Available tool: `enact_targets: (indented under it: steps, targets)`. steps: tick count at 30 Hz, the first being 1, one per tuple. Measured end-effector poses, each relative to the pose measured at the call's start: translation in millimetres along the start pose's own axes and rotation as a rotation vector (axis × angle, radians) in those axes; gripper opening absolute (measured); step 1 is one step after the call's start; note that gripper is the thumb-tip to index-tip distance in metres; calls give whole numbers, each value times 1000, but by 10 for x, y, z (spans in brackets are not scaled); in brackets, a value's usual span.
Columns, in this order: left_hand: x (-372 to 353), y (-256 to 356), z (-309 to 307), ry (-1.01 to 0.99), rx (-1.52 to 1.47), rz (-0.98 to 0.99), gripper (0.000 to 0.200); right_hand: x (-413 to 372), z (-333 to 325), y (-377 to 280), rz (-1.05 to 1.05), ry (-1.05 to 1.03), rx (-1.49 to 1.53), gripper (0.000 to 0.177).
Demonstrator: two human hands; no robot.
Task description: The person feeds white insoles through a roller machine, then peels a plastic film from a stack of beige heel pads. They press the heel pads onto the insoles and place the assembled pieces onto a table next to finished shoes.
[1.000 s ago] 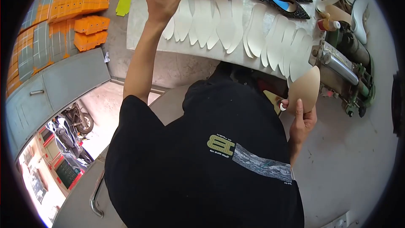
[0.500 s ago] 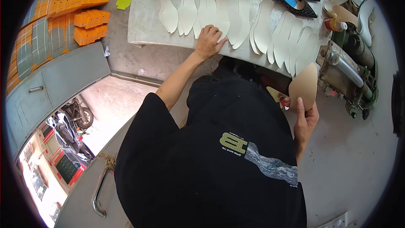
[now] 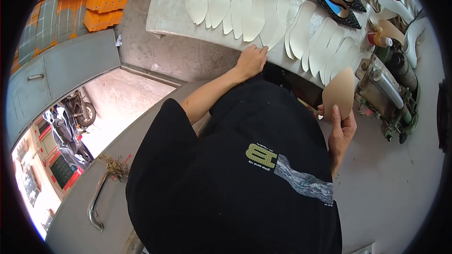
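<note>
My left hand (image 3: 251,62) is at the front edge of the table (image 3: 174,26), its fingers curled closed at the tip of a cream shoe insole (image 3: 278,19). More pale insoles (image 3: 254,14) lie side by side in overlapping groups along the table. Low on the right, my right hand (image 3: 343,129) grips a beige insole (image 3: 339,91), thumb flat on its near face and fingers behind. The wide end of that insole points up, in front of the table's right corner.
Black slingback shoes (image 3: 332,4) with blue linings stand at the table's back. A green roller machine (image 3: 388,89) and a red-and-white bottle (image 3: 379,40) are at right, below piled insole pieces (image 3: 391,0). Orange stacked pieces (image 3: 103,11) rest on a grey cabinet (image 3: 80,63) at left.
My left hand has moved right and back toward the table's front edge, away from the insoles it was over. My right hand still holds its insole in nearly the same place. The view has shifted slightly.
</note>
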State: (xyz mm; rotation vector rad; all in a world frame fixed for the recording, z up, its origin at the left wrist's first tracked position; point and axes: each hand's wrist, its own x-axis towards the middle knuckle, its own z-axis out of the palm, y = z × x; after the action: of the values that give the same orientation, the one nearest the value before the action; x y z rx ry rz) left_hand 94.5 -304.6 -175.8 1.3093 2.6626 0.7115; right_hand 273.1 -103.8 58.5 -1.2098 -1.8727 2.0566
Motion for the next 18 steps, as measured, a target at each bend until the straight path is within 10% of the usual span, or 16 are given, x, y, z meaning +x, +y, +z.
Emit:
enact_targets:
  steps: [13,18]
  targets:
    - [-135,49,-367,138,-616,-313,20,122,57,-54,-10,-85,-36,21]
    - [-109,96,-443,276,-1032,-1033,20,147,102,-115,-32,-98,-59,20]
